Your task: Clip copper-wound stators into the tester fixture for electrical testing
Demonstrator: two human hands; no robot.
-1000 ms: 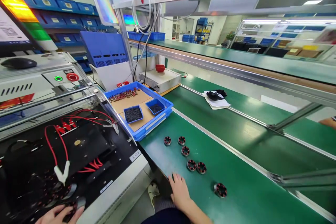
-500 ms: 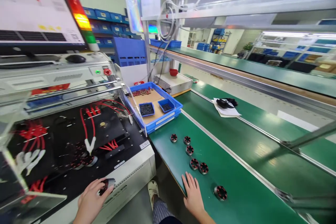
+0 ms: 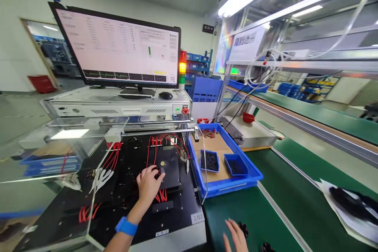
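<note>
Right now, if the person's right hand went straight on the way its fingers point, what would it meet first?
Probably the near wall of the blue tray: the right hand points across the green tabletop toward it, though the hand's height is unclear.

The one camera, worn on the person's head, looks forward and slightly down from above the forearms, facing a computer monitor (image 3: 118, 49) left of centre, with the black machine bed (image 3: 180, 217) spreading below it. Nearest the lens, the left hand (image 3: 150, 184) enters from the bottom edge toward the middle, while the right hand (image 3: 237, 237) is cut off by that edge farther right, over the green workbench (image 3: 265, 220). The wide view takes in a blue tray (image 3: 233, 186) at middle distance and reaches back to a digital wall clock (image 3: 208, 28).
</note>
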